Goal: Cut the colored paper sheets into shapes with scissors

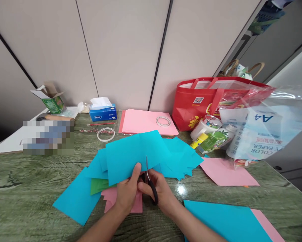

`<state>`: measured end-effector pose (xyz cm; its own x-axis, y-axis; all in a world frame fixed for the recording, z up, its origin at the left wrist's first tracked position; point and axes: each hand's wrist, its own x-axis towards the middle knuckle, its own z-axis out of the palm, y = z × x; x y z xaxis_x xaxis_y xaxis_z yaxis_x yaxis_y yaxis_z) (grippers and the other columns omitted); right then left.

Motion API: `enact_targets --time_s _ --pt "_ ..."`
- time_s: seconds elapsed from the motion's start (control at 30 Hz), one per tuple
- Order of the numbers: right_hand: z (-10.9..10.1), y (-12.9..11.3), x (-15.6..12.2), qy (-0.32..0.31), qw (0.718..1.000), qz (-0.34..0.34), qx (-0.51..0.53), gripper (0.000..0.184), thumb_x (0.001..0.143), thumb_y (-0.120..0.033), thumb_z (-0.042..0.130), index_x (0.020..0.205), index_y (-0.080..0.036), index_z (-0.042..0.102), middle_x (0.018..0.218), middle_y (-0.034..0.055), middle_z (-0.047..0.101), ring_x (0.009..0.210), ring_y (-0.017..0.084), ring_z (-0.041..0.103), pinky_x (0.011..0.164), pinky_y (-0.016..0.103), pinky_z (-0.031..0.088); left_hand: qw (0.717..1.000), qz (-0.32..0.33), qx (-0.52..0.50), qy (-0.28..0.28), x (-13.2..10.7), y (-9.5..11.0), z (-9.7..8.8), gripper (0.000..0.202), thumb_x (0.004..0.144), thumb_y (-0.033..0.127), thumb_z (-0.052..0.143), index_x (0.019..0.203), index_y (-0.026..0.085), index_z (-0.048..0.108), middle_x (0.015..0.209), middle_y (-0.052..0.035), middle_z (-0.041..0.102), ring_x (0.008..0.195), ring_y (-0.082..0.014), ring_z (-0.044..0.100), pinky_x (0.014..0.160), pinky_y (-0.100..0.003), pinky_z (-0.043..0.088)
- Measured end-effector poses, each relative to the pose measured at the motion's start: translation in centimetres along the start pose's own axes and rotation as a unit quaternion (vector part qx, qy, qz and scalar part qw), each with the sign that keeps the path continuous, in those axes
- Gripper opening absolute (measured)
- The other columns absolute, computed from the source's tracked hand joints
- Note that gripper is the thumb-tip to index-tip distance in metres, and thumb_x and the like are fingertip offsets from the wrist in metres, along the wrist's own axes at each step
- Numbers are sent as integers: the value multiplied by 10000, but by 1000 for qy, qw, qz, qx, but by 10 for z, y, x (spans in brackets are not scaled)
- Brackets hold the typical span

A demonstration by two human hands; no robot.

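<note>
My left hand (127,193) pinches the lower edge of a blue sheet of paper (130,154), thumb on top. In my right hand (161,191) is a pair of scissors (153,191) with black handles. One blade lies over the blue sheet near its lower edge; the other blade is hidden beneath the paper. Under and around the held sheet are more blue paper pieces (180,156), a bit of green paper (98,186) and pink paper pieces (108,201). Another blue piece (77,198) rests to the left on the table.
Behind are pink sheets (143,121) with a tape roll (163,121) on them, another tape roll (106,134), a pencil (100,124) and a tissue box (103,113). A red bag (188,104), glue stick (199,141) and plastic paper packet (262,134) stand right. Large blue paper (224,218) lies front right.
</note>
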<state>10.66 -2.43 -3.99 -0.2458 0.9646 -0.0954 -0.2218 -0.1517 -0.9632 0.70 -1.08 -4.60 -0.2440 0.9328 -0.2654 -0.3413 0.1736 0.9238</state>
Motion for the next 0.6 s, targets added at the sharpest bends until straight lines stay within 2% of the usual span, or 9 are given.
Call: enact_targets --time_s 0.1,0.2,0.37,0.53,0.6 --pt "-1 2 -1 10 1000 0 -3 415 557 -449 741 660 -170 451 582 -49 421 555 85 332 502 214 267 1000 -18 3 1 0 -4 0 423 584 448 704 884 151 682 1046 -92 658 1049 -266 554 927 -386 427" --pt "-1 3 -2 19 1000 -3 -3 401 570 -430 736 647 -174 438 574 -53 414 542 81 324 500 210 275 999 -35 9 -12 0 -6 1 399 584 454 700 830 140 695 969 -95 683 1019 -272 570 914 -389 436" --pt "0 4 -3 36 999 2 6 408 562 -429 738 621 -177 423 573 -54 404 537 77 304 493 208 270 1000 -21 -13 -14 -1 -5 3 401 590 423 707 877 145 684 1013 -89 670 1017 -257 573 908 -369 440" --pt "1 4 -2 32 999 2 13 403 535 -431 755 644 -167 471 579 -43 449 540 84 345 500 214 277 999 -23 6 -37 0 0 2 395 570 460 701 773 121 693 856 -102 704 862 -255 632 811 -352 492" --pt "2 4 -2 28 1000 -1 8 399 538 -432 753 669 -161 491 576 -38 466 534 87 364 501 220 286 999 -25 9 -41 1 1 1 397 567 460 702 771 119 693 848 -106 705 869 -260 632 803 -352 496"
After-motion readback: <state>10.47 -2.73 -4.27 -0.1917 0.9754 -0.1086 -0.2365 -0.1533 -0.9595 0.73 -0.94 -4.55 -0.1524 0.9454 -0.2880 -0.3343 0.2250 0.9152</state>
